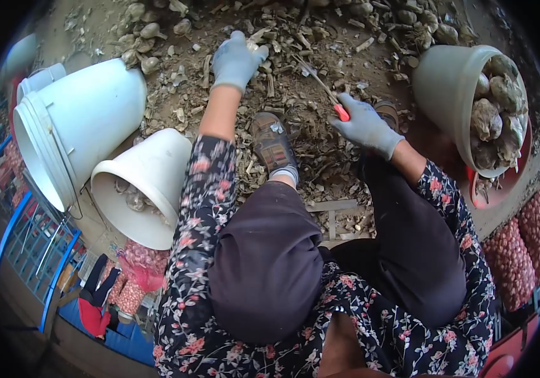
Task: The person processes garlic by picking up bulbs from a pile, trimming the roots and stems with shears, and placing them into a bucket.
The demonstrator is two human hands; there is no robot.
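Both hands wear grey gloves. My left hand (238, 62) reaches over the litter of dry stalks and peel (282, 82) at the top centre, its fingers by some pale pieces; whether it grips any of them is too unclear to tell. My right hand (365, 125) is closed round the red handle of a thin-bladed tool (325, 89), whose blade points up and left over the litter. Bulbs that look like garlic (150, 31) lie at the upper left, and more bulbs (418, 19) are heaped at the upper right.
A white bucket (150, 148) with a few bulbs and a larger pale bucket (93, 101) are at the left. A tilted bucket (449, 69) full of bulbs lies at the right. Filled net sacks (512, 261) stand lower right. A person in red (93, 315) is lower left.
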